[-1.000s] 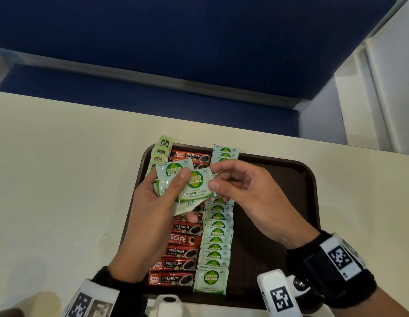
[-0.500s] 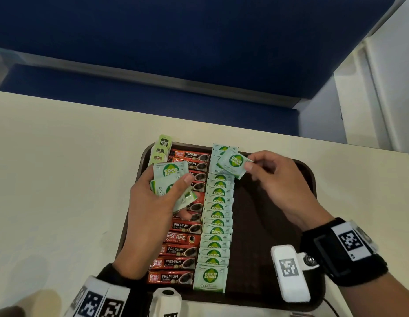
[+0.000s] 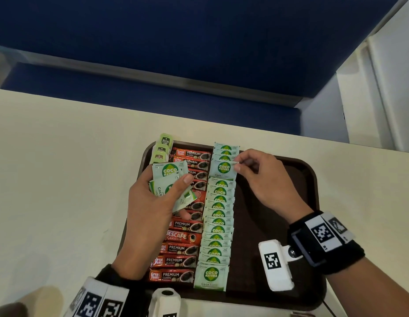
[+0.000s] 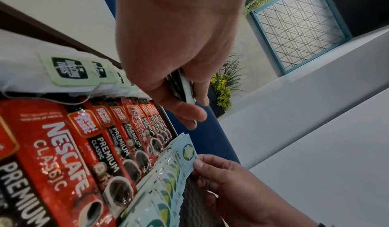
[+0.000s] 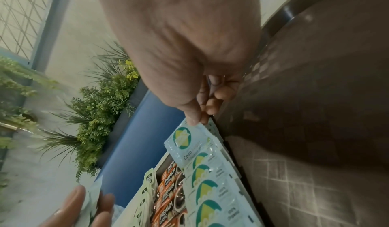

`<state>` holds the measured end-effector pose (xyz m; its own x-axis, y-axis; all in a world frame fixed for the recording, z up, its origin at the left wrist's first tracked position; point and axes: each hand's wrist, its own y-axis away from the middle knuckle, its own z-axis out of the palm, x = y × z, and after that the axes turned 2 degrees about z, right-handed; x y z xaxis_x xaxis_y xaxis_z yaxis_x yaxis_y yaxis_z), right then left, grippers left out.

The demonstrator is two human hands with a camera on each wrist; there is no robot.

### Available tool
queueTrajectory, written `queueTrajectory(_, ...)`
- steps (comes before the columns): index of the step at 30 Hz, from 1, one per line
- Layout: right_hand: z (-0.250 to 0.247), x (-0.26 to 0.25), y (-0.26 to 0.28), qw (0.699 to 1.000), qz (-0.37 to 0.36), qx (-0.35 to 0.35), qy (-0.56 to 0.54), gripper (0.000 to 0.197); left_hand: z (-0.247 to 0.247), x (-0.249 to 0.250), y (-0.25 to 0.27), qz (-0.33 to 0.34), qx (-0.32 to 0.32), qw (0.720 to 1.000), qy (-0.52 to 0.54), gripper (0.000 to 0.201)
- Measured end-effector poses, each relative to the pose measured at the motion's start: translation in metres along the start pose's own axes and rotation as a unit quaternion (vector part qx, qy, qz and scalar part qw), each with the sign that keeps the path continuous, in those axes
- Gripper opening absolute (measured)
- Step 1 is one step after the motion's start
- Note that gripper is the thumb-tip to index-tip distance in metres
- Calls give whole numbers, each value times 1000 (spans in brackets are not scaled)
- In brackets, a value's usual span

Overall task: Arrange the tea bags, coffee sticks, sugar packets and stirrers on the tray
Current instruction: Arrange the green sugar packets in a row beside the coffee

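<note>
One sugar packet (image 3: 223,169) pinched at its edge by my right hand (image 3: 263,179), upper middle of frame, over the sugar column on the tray (image 3: 279,225). I'd lay it overlapping, edges square. Left hand (image 3: 151,209) clasps spare packets (image 3: 168,179), perhaps four. Cream table (image 3: 62,168); blue bench beyond.

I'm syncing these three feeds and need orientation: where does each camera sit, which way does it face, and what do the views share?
Head: worn on the head, looking down at the tray; both hands and wrist bands show.
Left wrist: along the left hand towards the coffee sticks and tea bags.
Right wrist: along the right hand, which pinches a sugar packet over the sugar row.
Shared: every view shows that pinched packet; each wrist view catches the other hand.
</note>
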<state>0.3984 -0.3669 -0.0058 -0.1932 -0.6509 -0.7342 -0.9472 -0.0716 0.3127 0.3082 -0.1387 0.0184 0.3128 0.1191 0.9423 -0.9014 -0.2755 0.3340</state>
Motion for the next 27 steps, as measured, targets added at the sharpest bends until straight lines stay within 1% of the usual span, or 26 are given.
queueTrajectory(6, 1, 1, 4, 1000, -17, 7, 9, 12, -1, 0, -1, -4, 5, 1000, 1, 33)
queueTrajectory(10, 1, -1, 6, 1000, -13, 15, 4, 18, -1, 0, -1, -4, 4, 1000, 4, 33)
queueTrajectory(13, 2, -2, 6, 1000, -11, 16, 1, 19, 0, 0, -1, -4, 3, 1000, 3, 31)
queueTrajectory(19, 3, -1, 6, 1000, -5, 26, 4, 21, 0, 1, -1, -9, -1, 1000, -1, 32)
queueTrajectory(24, -2, -3, 17, 998, 13, 64, -13, 15, 1, 2, 1, -14, -8, 1000, 2, 31)
queueTrajectory(26, -5, -11, 28, 998, 6, 53, -43, 11, 3, 4, 2, -19, -22, 1000, 3, 33)
queueTrajectory(27, -5, -17, 33, 997, 2, 29, -72, 9, 5, 5, 3, -23, -33, 999, 3, 34)
